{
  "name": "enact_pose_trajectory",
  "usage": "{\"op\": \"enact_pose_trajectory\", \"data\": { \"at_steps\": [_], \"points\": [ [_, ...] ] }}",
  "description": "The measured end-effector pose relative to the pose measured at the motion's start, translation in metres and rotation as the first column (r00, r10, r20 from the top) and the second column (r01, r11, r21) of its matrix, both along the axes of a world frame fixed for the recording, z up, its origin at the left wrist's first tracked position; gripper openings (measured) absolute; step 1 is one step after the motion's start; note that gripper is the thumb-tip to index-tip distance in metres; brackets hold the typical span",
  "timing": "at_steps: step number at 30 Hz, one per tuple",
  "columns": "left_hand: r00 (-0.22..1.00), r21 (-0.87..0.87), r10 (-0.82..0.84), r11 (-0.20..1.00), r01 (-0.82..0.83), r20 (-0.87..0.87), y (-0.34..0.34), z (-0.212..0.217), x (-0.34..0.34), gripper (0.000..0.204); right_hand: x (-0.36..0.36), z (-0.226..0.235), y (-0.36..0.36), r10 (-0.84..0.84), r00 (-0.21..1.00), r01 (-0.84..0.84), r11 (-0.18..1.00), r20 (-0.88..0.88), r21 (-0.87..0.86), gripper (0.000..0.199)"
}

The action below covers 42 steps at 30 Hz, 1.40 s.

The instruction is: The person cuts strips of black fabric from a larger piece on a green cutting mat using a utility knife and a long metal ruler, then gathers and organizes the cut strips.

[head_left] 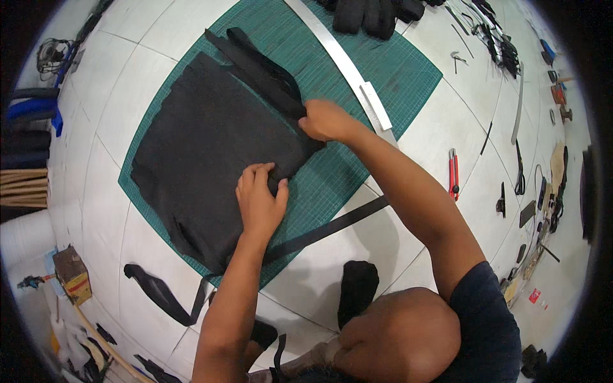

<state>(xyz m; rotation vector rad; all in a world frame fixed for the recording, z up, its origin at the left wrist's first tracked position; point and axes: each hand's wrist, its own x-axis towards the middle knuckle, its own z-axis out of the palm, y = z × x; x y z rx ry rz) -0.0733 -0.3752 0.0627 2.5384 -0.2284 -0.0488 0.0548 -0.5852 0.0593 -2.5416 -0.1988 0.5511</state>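
A large black fabric panel (198, 147) with uneven edges lies over a green cutting mat (408, 73). My left hand (258, 198) rests on it near the lower right edge, fingers stretched out and thumb apart. At the panel's upper right corner my right hand (325, 120) is closed in a fist around black fabric. Long folded black strips (258, 67) run from that fist toward the upper left, along the panel's edge. Exactly which layer the fingers grip is hidden inside the fist.
A metal ruler (332, 48) with a white block crosses the mat. To the right on the tiles lies a red cutter knife (453, 175). A black strap (332, 226) stretches below the mat. Black bundles (364, 16) sit at the top, and a box (72, 274) stands at lower left.
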Motion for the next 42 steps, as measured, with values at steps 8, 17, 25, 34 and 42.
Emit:
{"op": "enact_pose_trajectory", "data": {
  "at_steps": [8,17,25,34,42],
  "points": [
    [1.000,0.005,-0.010,1.000,0.010,0.004,-0.001,-0.016,-0.008,0.041,-0.029,0.012,0.034,-0.071,0.993,0.070,0.997,-0.098,-0.022,0.068],
    [0.998,-0.107,0.028,0.994,-0.022,0.051,0.003,-0.026,-0.017,0.041,-0.016,-0.001,0.043,-0.058,0.979,0.036,0.993,-0.194,-0.113,0.084],
    [0.999,-0.137,0.017,0.991,-0.010,0.049,0.008,-0.026,-0.020,0.041,-0.023,-0.010,0.036,-0.113,0.980,0.140,0.976,-0.161,0.164,0.108],
    [0.916,-0.324,0.319,0.864,-0.387,-0.242,0.005,0.000,-0.051,0.035,-0.024,-0.001,0.039,-0.104,0.982,0.117,0.990,-0.156,0.077,0.119],
    [0.999,0.076,-0.008,0.997,0.012,-0.054,-0.045,0.014,-0.072,0.076,-0.026,-0.001,0.041,-0.110,0.981,0.141,0.970,-0.159,0.200,0.115]
  ]
}}
